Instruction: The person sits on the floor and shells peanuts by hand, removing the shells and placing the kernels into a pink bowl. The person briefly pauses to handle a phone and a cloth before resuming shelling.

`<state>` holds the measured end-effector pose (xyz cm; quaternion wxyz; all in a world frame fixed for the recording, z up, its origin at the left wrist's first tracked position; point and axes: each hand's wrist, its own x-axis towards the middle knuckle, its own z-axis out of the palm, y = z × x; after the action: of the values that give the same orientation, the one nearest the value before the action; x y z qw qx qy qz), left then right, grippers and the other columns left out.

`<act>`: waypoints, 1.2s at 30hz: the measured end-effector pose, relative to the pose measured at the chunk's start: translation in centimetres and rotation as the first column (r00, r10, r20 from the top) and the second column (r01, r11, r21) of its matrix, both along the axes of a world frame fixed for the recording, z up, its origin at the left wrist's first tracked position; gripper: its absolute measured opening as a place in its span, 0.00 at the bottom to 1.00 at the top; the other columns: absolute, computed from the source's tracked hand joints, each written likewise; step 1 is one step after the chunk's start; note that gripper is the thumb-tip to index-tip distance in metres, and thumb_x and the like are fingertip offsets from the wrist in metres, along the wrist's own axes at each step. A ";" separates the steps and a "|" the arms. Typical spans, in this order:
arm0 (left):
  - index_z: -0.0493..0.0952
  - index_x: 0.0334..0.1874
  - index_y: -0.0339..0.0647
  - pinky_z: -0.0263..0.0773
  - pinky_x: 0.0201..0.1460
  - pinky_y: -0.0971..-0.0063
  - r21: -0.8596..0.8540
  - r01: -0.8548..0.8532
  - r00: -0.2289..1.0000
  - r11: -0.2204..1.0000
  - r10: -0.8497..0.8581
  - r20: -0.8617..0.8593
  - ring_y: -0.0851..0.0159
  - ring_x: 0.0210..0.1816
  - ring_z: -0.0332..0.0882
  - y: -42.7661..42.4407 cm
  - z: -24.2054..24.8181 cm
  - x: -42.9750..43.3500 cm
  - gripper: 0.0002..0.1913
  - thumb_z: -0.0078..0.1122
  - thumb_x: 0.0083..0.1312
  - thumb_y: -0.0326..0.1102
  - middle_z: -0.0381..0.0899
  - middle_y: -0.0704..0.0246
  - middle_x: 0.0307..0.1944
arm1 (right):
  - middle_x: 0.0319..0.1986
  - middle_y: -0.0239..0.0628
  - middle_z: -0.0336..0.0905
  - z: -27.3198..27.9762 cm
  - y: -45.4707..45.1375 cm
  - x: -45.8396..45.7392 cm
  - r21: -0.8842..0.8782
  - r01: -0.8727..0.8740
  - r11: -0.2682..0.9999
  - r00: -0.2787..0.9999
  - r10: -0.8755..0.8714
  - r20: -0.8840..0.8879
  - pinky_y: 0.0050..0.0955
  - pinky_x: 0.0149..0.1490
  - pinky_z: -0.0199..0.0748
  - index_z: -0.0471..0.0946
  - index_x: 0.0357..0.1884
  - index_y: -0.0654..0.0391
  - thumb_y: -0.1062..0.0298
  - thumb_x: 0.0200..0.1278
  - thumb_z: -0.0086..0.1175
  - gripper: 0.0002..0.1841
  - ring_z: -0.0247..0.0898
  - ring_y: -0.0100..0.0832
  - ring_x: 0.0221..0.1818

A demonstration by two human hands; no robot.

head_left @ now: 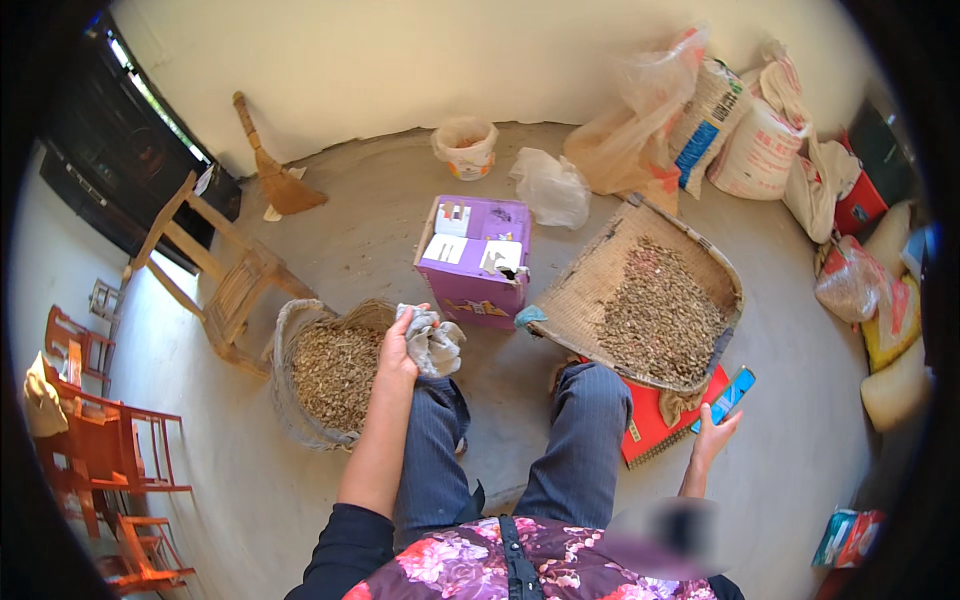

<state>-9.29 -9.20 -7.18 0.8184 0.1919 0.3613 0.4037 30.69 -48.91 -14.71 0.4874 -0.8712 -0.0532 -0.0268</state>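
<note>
My left hand [399,352] is closed around a crumpled grey cloth [436,346], possibly a glove, above my left knee. Beside that hand, on the floor, stands a round woven basket [279,375] filled with small dried brown pods or shells [334,375]. In my right hand [714,442] is a smartphone [724,399] with a lit blue screen. Near the phone, a red spiral-bound book [643,424] lies partly under a scoop-shaped woven winnowing basket [574,300]. A heap of brown dried pods or kernels [660,315] covers much of that basket.
A purple cardboard box [472,292] stands ahead of my knees. Behind it are a plastic-lined bucket [466,154] and a clear plastic bag [551,191]. Full sacks [757,154] line the right wall. Left are a wooden chair [232,300], a broom [281,176] and red-brown wooden furniture [105,420].
</note>
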 end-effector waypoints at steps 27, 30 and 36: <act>0.73 0.45 0.36 0.78 0.38 0.64 -0.050 -0.019 0.997 0.999 0.022 0.070 0.59 0.34 0.81 -0.5 0.2 1.3 0.14 0.50 0.69 0.42 0.81 0.59 0.34 | 0.58 0.60 0.60 -1.6 -1.8 -0.5 -0.043 0.023 0.999 1.000 -0.023 -0.012 0.40 0.63 0.59 0.49 0.67 0.75 0.57 0.52 0.64 0.48 0.63 0.47 0.58; 0.73 0.45 0.36 0.78 0.38 0.64 -0.052 -0.021 0.998 0.998 0.024 0.063 0.59 0.34 0.81 -0.5 0.2 1.4 0.14 0.50 0.69 0.42 0.81 0.59 0.34 | 0.59 0.61 0.60 -1.6 -1.8 -0.6 -0.059 0.029 0.998 0.999 -0.030 -0.012 0.40 0.63 0.59 0.49 0.67 0.75 0.58 0.53 0.64 0.48 0.63 0.47 0.58; 0.73 0.45 0.36 0.78 0.38 0.63 -0.043 -0.015 0.997 0.999 0.018 0.072 0.59 0.34 0.81 -0.5 -0.1 1.3 0.14 0.51 0.69 0.42 0.81 0.59 0.34 | 0.53 0.58 0.65 -1.2 -1.8 -1.0 -0.024 0.027 0.999 1.000 -0.027 0.001 0.38 0.59 0.63 0.49 0.67 0.75 0.59 0.53 0.64 0.47 0.67 0.45 0.53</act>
<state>-7.99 -9.65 -7.26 0.8316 0.1567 0.3412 0.4093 29.65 -50.71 -15.87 0.4763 -0.8777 -0.0418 -0.0332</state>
